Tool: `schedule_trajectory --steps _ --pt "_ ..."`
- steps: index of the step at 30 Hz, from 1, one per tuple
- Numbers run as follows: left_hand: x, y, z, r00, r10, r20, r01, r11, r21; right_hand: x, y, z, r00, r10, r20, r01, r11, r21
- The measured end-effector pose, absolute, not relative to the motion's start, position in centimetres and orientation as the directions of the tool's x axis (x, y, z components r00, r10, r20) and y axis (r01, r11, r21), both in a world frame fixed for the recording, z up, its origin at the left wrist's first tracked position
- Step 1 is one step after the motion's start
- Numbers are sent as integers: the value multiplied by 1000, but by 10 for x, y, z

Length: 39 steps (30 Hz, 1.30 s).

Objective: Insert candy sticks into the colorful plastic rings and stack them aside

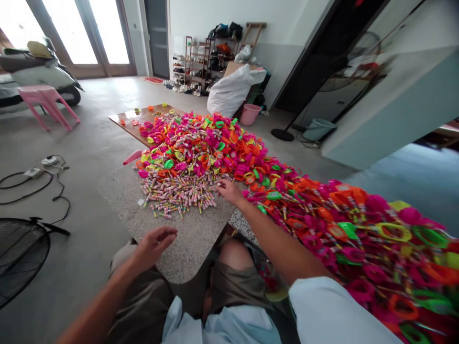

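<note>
Small striped tubes (pixel 179 193) lie in a loose heap on the grey speckled table (pixel 186 253). Behind them rises a big pile of pink, orange, yellow and green plastic watch-like bands (pixel 193 138). My right hand (pixel 229 192) is at the right edge of the tubes, its fingers pinched together around something small and pale that I cannot make out. Nearer to me, my left hand (pixel 157 243) hovers over the table's front left part, fingers curled and close together; whether anything is between them is hidden. More coloured bands (pixel 358 229) stretch along the right side beside my right arm.
A brown board (pixel 125 119) lies beyond the pile. A black fan (pixel 23 258) and a power strip (pixel 34 173) with cables are on the floor at left. Farther off are a pink stool (pixel 43 98), a scooter, a white sack (pixel 229 91) and a pink bucket (pixel 250 114).
</note>
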State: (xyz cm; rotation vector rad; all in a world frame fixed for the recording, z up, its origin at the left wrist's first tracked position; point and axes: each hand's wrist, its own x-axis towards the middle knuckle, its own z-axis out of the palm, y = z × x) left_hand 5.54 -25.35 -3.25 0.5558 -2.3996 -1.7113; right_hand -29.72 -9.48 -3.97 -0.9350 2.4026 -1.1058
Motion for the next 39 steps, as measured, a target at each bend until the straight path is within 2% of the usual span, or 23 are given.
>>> schedule_trajectory --steps 4,9,12,16,21,26,29,33,39 --pt "-42 -262 -4 -931 -344 121 -24 390 920 -268 -62 -33 -776 -630 12 -348 412 -842" --pt "-201 -251 32 -908 -390 156 -109 577 809 -202 -16 -43 -840 -533 103 -302 302 -904" --pt "-271 -245 31 -896 -406 178 -140 640 755 -164 19 -62 -806 -591 -28 -179 288 -941" --pt "-309 -244 7 -901 -398 174 -182 710 680 -133 61 -82 -776 -608 -167 -36 307 -951" --pt "-313 -248 -20 -888 -438 140 -243 707 664 -127 84 -86 -786 -568 -242 101 269 -958" --pt "-304 -248 -17 -826 -548 133 -272 593 758 -140 82 -80 -804 -534 -261 125 277 -953" --pt "-276 -246 -5 -803 -588 97 -236 463 854 -153 75 -70 -850 -492 -190 59 269 -961" --pt "-204 -229 4 -843 -537 5 -146 238 960 -160 54 -43 -869 -488 -86 12 151 -988" --pt "-87 -183 15 -898 -438 -22 -12 -25 1000 -129 12 13 -811 -582 53 -33 -44 -998"
